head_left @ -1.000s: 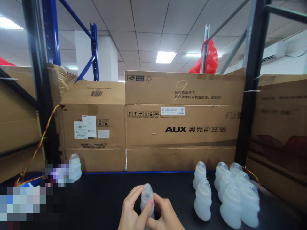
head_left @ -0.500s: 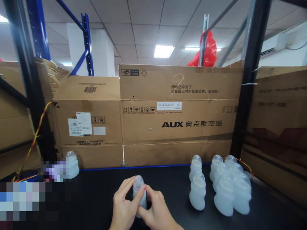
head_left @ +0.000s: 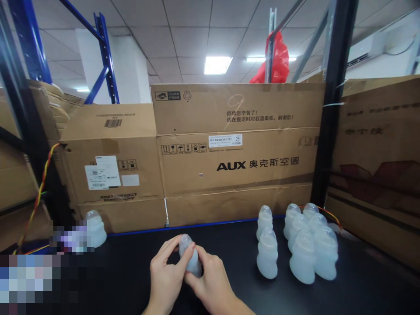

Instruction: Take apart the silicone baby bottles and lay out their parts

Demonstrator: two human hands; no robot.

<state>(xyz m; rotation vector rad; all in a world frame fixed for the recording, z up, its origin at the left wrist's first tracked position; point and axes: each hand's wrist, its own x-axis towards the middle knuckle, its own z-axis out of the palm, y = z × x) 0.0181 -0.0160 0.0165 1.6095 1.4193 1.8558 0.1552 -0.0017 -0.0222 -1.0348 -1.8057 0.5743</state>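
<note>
Both my hands hold one small translucent white silicone bottle [head_left: 189,256] above the black tabletop [head_left: 131,271], near the front edge. My left hand [head_left: 166,278] wraps its left side, with the thumb and fingers near the domed top. My right hand [head_left: 211,282] grips its lower right side. The bottle leans slightly to the left.
Several like bottles [head_left: 300,245] stand grouped at the right on the table. One more bottle [head_left: 95,227] stands at the far left. Cardboard boxes [head_left: 236,148] wall off the back and the right side. Black rack posts [head_left: 328,105] rise at both sides.
The bottle in my hands has tilted a little to the left and my fingers have shifted on it. The view has dropped slightly and turned right.
</note>
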